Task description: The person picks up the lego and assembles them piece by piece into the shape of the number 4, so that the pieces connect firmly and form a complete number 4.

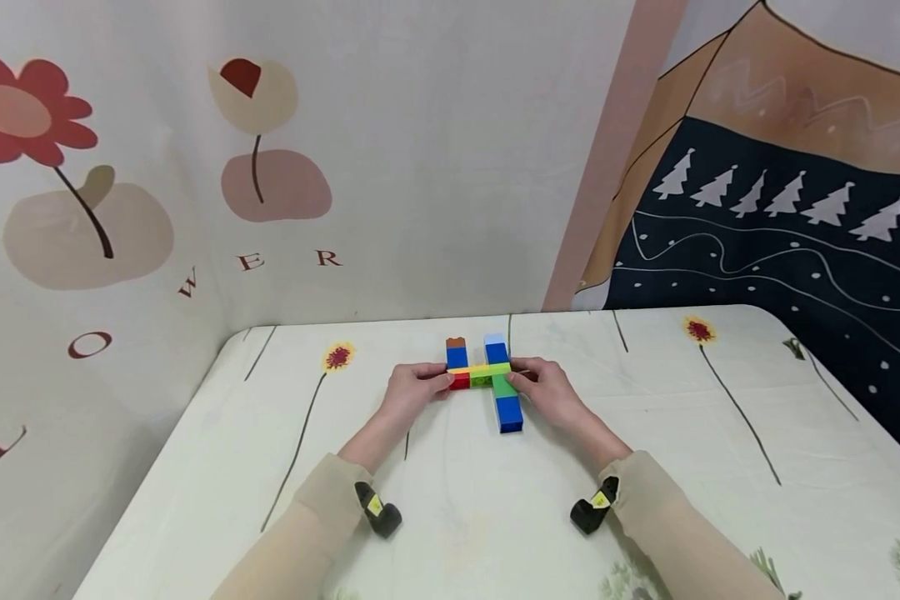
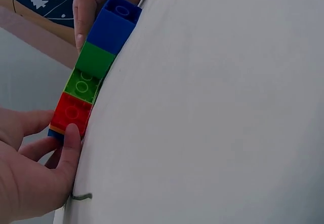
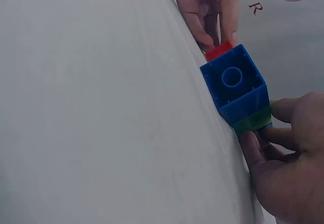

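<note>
Both hands hold one joined figure of toy building blocks low over the table, in the middle of the head view. At its left end my left hand [image 1: 414, 390] pinches a red block [image 2: 71, 113], thumb on its hollow underside. On the other side my right hand [image 1: 551, 390] grips the figure by the green block [image 1: 503, 385]. A lime block [image 1: 482, 382] links the two ends under a thin yellow strip [image 1: 468, 369]. Toward me juts a blue block [image 1: 508, 414], its hollow end facing the right wrist camera. Farther back are an orange-brown block [image 1: 456, 342] and a pale block [image 1: 494, 339], each beyond a blue one.
A white cloth with printed flowers covers the table [image 1: 465, 500]. Behind it hangs a pale curtain [image 1: 435, 167] with printed flowers and letters, and a dark tree-patterned panel [image 1: 780, 233] is at the right. Each wrist wears a black camera [image 1: 378, 510].
</note>
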